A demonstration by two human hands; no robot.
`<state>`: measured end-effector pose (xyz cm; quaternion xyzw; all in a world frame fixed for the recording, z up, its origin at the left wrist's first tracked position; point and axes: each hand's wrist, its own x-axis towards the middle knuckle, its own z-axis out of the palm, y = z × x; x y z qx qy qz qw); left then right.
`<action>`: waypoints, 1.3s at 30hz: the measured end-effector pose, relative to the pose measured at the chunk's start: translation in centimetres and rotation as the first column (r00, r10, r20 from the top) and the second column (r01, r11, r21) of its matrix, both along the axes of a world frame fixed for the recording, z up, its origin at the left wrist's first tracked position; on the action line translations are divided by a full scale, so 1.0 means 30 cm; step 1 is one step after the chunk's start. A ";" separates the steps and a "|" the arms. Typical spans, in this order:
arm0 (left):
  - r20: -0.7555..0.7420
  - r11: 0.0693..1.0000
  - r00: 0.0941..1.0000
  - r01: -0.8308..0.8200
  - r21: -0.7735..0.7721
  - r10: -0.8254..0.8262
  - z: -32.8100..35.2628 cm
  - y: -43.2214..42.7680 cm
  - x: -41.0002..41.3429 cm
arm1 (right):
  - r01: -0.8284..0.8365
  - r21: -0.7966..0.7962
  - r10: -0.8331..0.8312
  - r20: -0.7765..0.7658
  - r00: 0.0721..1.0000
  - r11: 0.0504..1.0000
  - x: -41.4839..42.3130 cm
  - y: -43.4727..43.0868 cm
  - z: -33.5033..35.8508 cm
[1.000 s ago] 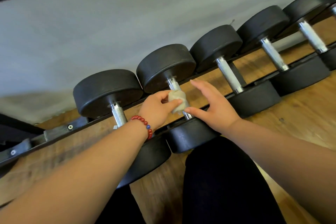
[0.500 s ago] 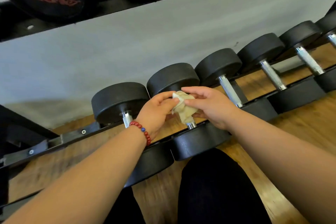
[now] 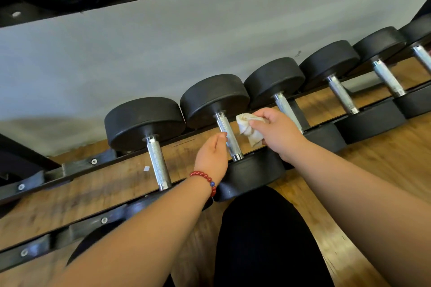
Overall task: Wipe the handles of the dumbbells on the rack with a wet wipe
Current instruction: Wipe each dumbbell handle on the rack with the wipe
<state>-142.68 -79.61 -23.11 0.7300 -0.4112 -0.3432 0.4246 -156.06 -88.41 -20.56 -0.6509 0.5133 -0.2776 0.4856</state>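
On the bottom tier of the rack, black dumbbells lie side by side. Each bridges the back and front rails, so its steel bar hangs free in the gap. I'd guess that is why the bars can be wiped all round without lifting anything.

The person crouches close. The right hand pinches the wet wipe, thumb on top and fingers curled beneath. The wipe is bunched into a thick wad, which looks meant to wrap round a bar. It hangs just right of the second dumbbell's handle, between that and the third handle, and it appears to be clear of both.

The left hand, with a red bead bracelet at its wrist, sits on the other side of the second handle. Its fingers are loosely curled and hold nothing. The fingertips are right by the knurled steel, but I cannot tell whether they touch it. The two hands are apart, with the bar between them.

That handle's long axis runs from the grey wall towards the person. Its far end meets the head by the wall and its near end meets the head by the knee, drifting a little rightward as it comes. The other handles lie parallel. A wiping stroke would likely run along that line.
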 end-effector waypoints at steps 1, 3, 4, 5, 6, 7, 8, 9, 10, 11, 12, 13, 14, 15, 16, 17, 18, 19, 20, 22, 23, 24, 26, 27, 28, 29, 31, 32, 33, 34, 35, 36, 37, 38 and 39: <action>0.018 1.000 1.000 0.013 0.009 -0.013 -0.005 0.001 -0.015 | -0.020 -0.052 0.016 -0.065 0.998 0.998 0.003 -0.009 0.000; 0.035 0.999 0.999 0.024 0.022 -0.025 -0.020 0.001 -0.034 | -0.102 -0.142 0.071 -0.207 0.976 0.985 0.012 -0.034 -0.004; 0.027 1.000 1.000 0.012 0.016 -0.012 -0.030 0.001 -0.036 | -0.146 -0.165 0.099 -0.264 0.959 0.975 0.019 -0.047 -0.010; 0.017 1.000 1.000 -0.005 0.001 0.005 -0.042 -0.001 -0.034 | -0.183 -0.175 0.124 -0.306 0.944 0.967 0.027 -0.062 -0.016; 0.010 1.000 1.000 -0.024 -0.017 0.025 -0.051 -0.002 -0.032 | -0.213 -0.167 0.147 -0.335 0.930 0.963 0.038 -0.078 -0.026; 0.013 0.999 0.999 -0.040 -0.037 0.041 -0.058 -0.001 -0.030 | -0.233 -0.153 0.166 -0.356 0.919 0.960 0.053 -0.095 -0.039; 0.024 0.997 0.998 -0.049 -0.054 0.050 -0.061 0.001 -0.031 | -0.242 -0.141 0.177 -0.366 0.914 0.960 0.070 -0.108 -0.052; 0.033 0.996 0.998 -0.057 -0.066 0.060 -0.066 0.002 -0.032 | -0.245 -0.135 0.183 -0.361 0.914 0.960 0.090 -0.121 -0.064; 0.036 0.995 0.997 -0.069 -0.071 0.072 -0.075 0.001 -0.033 | -0.247 -0.143 0.186 -0.343 0.921 0.958 0.112 -0.133 -0.072; 0.042 0.994 0.995 -0.085 -0.076 0.088 -0.085 -0.003 -0.032 | -0.249 -0.161 0.188 -0.321 0.928 0.955 0.132 -0.143 -0.080; 0.053 0.991 0.993 -0.103 -0.086 0.108 -0.095 -0.007 -0.030 | -0.260 -0.181 0.197 -0.305 0.932 0.949 0.150 -0.149 -0.082; 0.068 0.988 0.990 -0.117 -0.102 0.125 -0.102 -0.009 -0.027 | -0.287 -0.195 0.219 -0.308 0.926 0.938 0.162 -0.151 -0.085; 0.079 0.985 0.987 -0.129 -0.115 0.138 -0.106 -0.011 -0.026 | -0.332 -0.195 0.258 -0.327 0.909 0.923 0.165 -0.148 -0.082; 0.086 0.983 0.986 -0.135 -0.121 0.146 -0.110 -0.011 -0.025 | -0.398 -0.173 0.316 -0.368 0.875 0.901 0.161 -0.145 -0.080; 0.092 0.983 0.985 -0.136 -0.123 0.148 -0.113 -0.009 -0.025 | -0.476 -0.146 0.380 -0.424 0.822 0.867 0.150 -0.140 -0.078; 0.096 0.983 0.984 -0.138 -0.124 0.150 -0.115 -0.009 -0.025 | -0.551 -0.133 0.429 -0.488 0.760 0.824 0.138 -0.138 -0.076; 0.097 0.982 0.983 -0.141 -0.124 0.154 -0.115 -0.007 -0.025 | -0.601 -0.136 0.450 -0.540 0.712 0.787 0.127 -0.135 -0.075; 0.094 0.981 0.982 -0.150 -0.123 0.162 -0.115 -0.008 -0.026 | -0.617 -0.158 0.440 -0.568 0.695 0.771 0.120 -0.137 -0.076; 0.092 0.979 0.980 -0.162 -0.127 0.174 -0.116 -0.010 -0.027 | -0.606 -0.198 0.414 -0.567 0.712 0.771 0.118 -0.139 -0.074; 0.091 0.973 0.975 -0.191 -0.130 0.204 -0.117 -0.004 -0.031 | -0.558 -0.247 0.369 -0.535 0.760 0.792 0.117 -0.139 -0.074; 0.102 0.971 0.972 -0.199 -0.134 0.213 -0.121 0.002 -0.033 | -0.561 -0.248 0.373 -0.533 0.760 0.789 0.116 -0.133 -0.077; 0.128 0.972 0.970 -0.189 -0.139 0.207 -0.127 0.012 -0.038 | -0.584 -0.240 0.393 -0.541 0.744 0.776 0.113 -0.127 -0.080; 0.198 0.981 0.966 -0.140 -0.136 0.165 -0.145 0.039 -0.052 | -0.630 -0.195 0.449 -0.548 0.705 0.752 0.098 -0.119 -0.087; 0.225 0.983 0.963 -0.119 -0.137 0.148 -0.154 0.049 -0.058 | -0.649 -0.163 0.475 -0.555 0.683 0.743 0.092 -0.121 -0.088; 0.238 0.984 0.961 -0.108 -0.140 0.140 -0.160 0.053 -0.059 | -0.670 -0.133 0.498 -0.569 0.655 0.730 0.091 -0.126 -0.086; 0.236 0.984 0.962 -0.108 -0.141 0.139 -0.162 0.052 -0.059 | -0.692 -0.107 0.515 -0.590 0.622 0.714 0.096 -0.134 -0.085; 0.230 0.984 0.963 -0.112 -0.140 0.142 -0.161 0.052 -0.057 | -0.723 -0.101 0.524 -0.622 0.582 0.684 0.121 -0.146 -0.079; 0.229 0.984 0.964 -0.107 -0.143 0.138 -0.159 0.049 -0.056 | -0.722 -0.117 0.515 -0.624 0.588 0.682 0.132 -0.152 -0.077; 0.227 0.984 0.965 -0.101 -0.143 0.132 -0.157 0.047 -0.055 | -0.714 -0.127 0.508 -0.618 0.600 0.689 0.140 -0.157 -0.078; 0.223 0.985 0.967 -0.096 -0.142 0.126 -0.156 0.046 -0.054 | -0.707 -0.125 0.511 -0.605 0.611 0.696 0.141 -0.161 -0.081; 0.222 0.986 0.968 -0.091 -0.141 0.121 -0.157 0.047 -0.054 | -0.703 -0.111 0.522 -0.591 0.615 0.703 0.138 -0.166 -0.086; 0.223 0.987 0.968 -0.085 -0.135 0.114 -0.158 0.048 -0.053 | -0.697 -0.090 0.532 -0.579 0.618 0.711 0.130 -0.170 -0.090; 0.226 0.989 0.968 -0.079 -0.127 0.106 -0.157 0.048 -0.053 | -0.680 -0.066 0.536 -0.563 0.629 0.730 0.120 -0.172 -0.091; 0.228 0.990 0.968 -0.075 -0.117 0.100 -0.157 0.047 -0.051 | -0.653 -0.046 0.531 -0.539 0.654 0.756 0.113 -0.173 -0.091; 0.229 0.991 0.969 -0.071 -0.109 0.095 -0.156 0.047 -0.049 | -0.619 -0.042 0.515 -0.510 0.688 0.784 0.109 -0.174 -0.092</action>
